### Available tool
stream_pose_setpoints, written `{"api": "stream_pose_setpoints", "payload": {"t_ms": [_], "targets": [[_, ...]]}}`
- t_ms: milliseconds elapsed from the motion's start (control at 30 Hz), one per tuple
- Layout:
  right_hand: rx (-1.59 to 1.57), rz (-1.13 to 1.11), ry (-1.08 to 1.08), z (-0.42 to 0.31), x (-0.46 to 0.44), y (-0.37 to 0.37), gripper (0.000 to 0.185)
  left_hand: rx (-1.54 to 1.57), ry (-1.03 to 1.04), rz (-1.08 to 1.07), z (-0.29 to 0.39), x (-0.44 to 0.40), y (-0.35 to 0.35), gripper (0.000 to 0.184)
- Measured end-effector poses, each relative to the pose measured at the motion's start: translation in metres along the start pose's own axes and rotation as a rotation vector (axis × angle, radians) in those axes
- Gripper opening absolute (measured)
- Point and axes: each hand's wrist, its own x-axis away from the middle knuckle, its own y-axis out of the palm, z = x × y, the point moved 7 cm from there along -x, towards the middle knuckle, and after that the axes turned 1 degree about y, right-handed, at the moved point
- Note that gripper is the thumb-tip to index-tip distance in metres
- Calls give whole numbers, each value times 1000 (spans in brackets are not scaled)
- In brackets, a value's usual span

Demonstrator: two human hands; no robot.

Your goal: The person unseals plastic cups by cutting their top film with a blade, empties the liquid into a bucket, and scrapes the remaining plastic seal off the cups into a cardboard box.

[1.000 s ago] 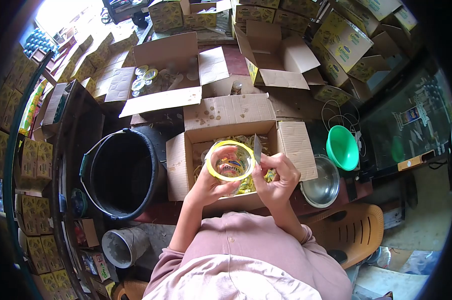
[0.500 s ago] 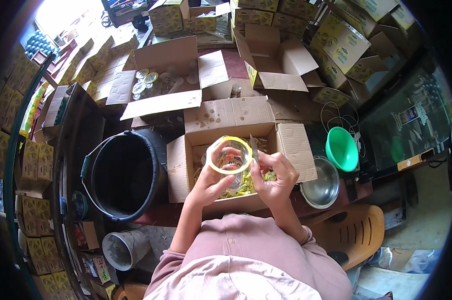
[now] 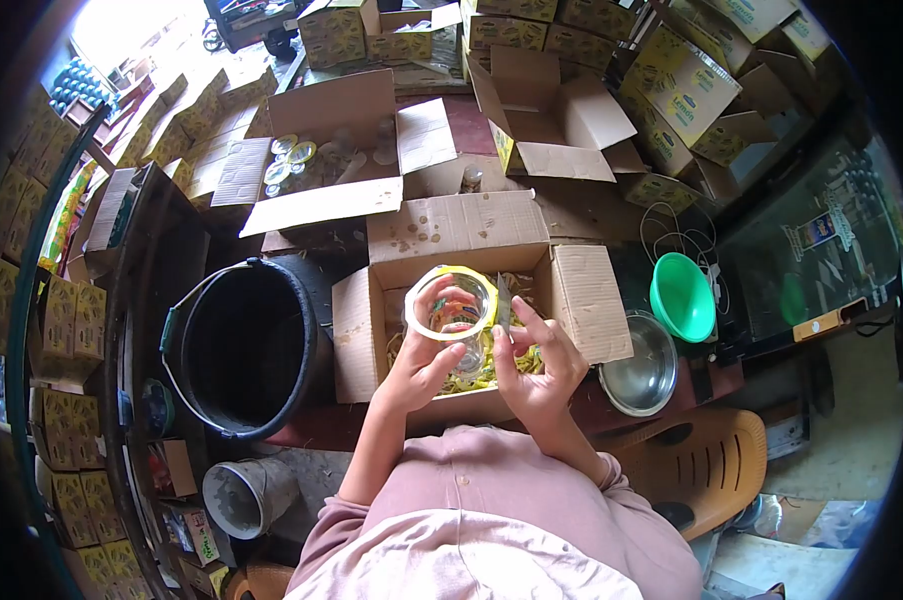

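My left hand is wrapped around a clear plastic cup, its mouth tilted up toward me. A yellow band runs along the top and right of the rim, while the lower rim looks clear. Between the thumb and fingers of my right hand is a knife, its blade up against the right side of the rim. Below both hands stands an open cardboard box with yellow strips and scraps inside.
A large black bucket stands left of the box, a grey bucket below it. On the right are a metal bowl and a green bowl. Behind is an open carton holding cups, beside another open carton.
The lower part of the cup's rim has gone from yellow to clear. The cup has shifted slightly left and up, and my right hand has moved a little down and left with the knife.
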Motion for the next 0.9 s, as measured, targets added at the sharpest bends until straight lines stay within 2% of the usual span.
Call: {"api": "stream_pose_setpoints", "payload": {"t_ms": [767,900], "targets": [[12,117,-57,-6,8,-6,34,-123,17,25,0,1,4,72],[-7,88,-7,-2,8,-2,33,-121,27,15,1,1,4,72]]}}
